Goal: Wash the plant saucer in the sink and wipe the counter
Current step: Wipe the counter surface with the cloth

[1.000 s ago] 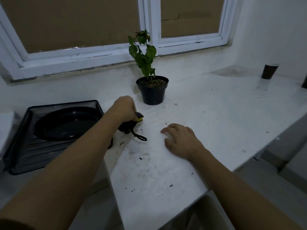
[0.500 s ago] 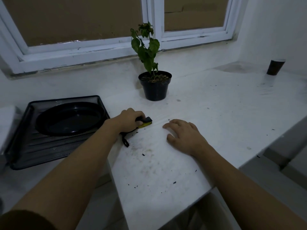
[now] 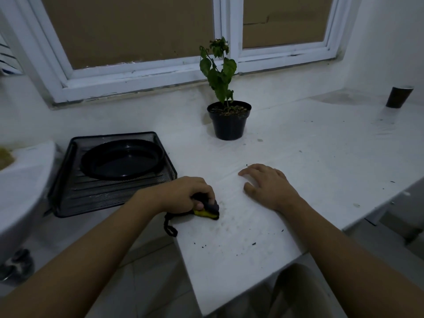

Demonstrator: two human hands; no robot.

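My left hand (image 3: 185,193) grips a dark sponge with a yellow side (image 3: 207,211) and presses it onto the white counter (image 3: 309,161) near its left edge; a black loop hangs from the sponge. My right hand (image 3: 267,185) rests flat on the counter just right of it, fingers spread. Dark soil crumbs and smears lie on the counter around and in front of the sponge. The black round plant saucer (image 3: 122,159) lies in a black mesh tray (image 3: 75,198) to the left.
A potted green plant (image 3: 228,120) stands at the back of the counter under the window. A dark paper cup (image 3: 398,97) sits far right. A white sink basin (image 3: 20,184) is at the left edge. The counter's front edge drops to the tiled floor.
My left hand has dragged the sponge toward me along the counter's left edge. My right hand has stayed flat in about the same spot. The camera has tilted down a little.
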